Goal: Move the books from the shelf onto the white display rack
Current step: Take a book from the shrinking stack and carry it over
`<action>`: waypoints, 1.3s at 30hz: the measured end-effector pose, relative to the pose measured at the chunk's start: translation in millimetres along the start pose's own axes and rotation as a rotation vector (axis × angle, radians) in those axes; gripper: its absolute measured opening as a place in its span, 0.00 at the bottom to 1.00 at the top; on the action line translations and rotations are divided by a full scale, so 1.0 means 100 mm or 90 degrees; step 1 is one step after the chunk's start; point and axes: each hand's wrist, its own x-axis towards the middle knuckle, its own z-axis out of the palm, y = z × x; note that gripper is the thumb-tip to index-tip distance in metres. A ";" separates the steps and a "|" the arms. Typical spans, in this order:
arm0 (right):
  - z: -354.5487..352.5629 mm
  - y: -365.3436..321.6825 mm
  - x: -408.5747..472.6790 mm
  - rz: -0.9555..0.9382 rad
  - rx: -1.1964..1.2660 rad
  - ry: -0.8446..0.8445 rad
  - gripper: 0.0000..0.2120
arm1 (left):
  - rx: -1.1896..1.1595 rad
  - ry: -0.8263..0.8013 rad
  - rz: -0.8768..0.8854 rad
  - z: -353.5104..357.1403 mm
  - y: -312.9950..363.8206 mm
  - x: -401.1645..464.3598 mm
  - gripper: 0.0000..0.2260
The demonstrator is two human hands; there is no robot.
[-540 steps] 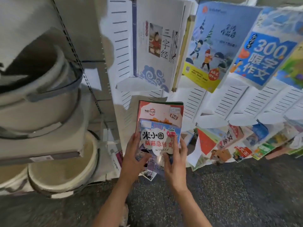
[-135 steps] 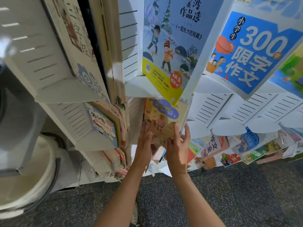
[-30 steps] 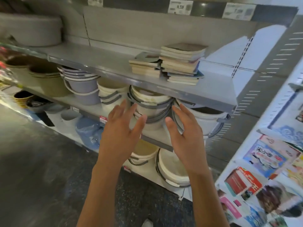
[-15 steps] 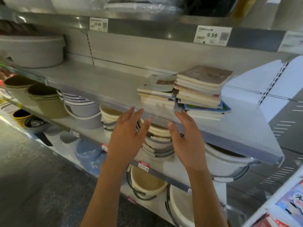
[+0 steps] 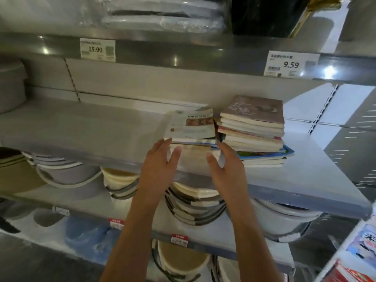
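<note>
Two stacks of books lie on the grey metal shelf (image 5: 81, 127). The shorter left stack (image 5: 191, 129) has a pale cover with a food picture on top. The taller right stack (image 5: 254, 127) carries a brownish cover on top and a wide blue book at its base. My left hand (image 5: 160, 165) reaches the left side of the shorter stack, fingers straight, fingertips at its edge. My right hand (image 5: 225, 167) is at that stack's right front corner, fingers extended. Neither hand holds a book. A corner of the white display rack (image 5: 358, 251) shows at the bottom right.
Stacked plastic basins and buckets (image 5: 193, 202) fill the lower shelves under my arms. Price tags (image 5: 291, 64) hang on the shelf edge above. Wrapped goods (image 5: 158, 15) sit on the top shelf. Dark floor shows at the bottom left.
I turned away from the white rack to the grey shelf. Both empty hands rose and moved forward, from below the shelf edge up to the sides of the shorter book stack.
</note>
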 end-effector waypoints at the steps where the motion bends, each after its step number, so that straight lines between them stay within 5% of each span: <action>1: 0.08 0.00 0.08 0.010 -0.004 0.010 0.24 | 0.000 -0.003 0.000 0.02 -0.06 0.11 0.25; 9: 0.66 0.09 0.56 0.103 -0.043 0.079 0.27 | -0.005 -0.110 -0.009 0.22 -0.38 0.79 0.23; 24: 0.93 0.11 0.72 0.128 -0.344 0.141 0.31 | -0.162 -0.077 -0.044 0.24 -0.36 1.01 0.21; 29: 1.00 0.04 0.54 0.118 -0.300 0.162 0.35 | -0.147 -0.080 -0.042 0.07 -0.43 0.91 0.20; 33: 0.98 -0.05 0.35 0.154 -0.167 0.172 0.23 | -0.144 -0.055 -0.044 -0.03 -0.61 0.76 0.21; 39: 0.96 -0.04 0.56 0.144 -0.146 0.108 0.22 | -0.178 -0.088 -0.045 -0.02 -0.67 0.88 0.25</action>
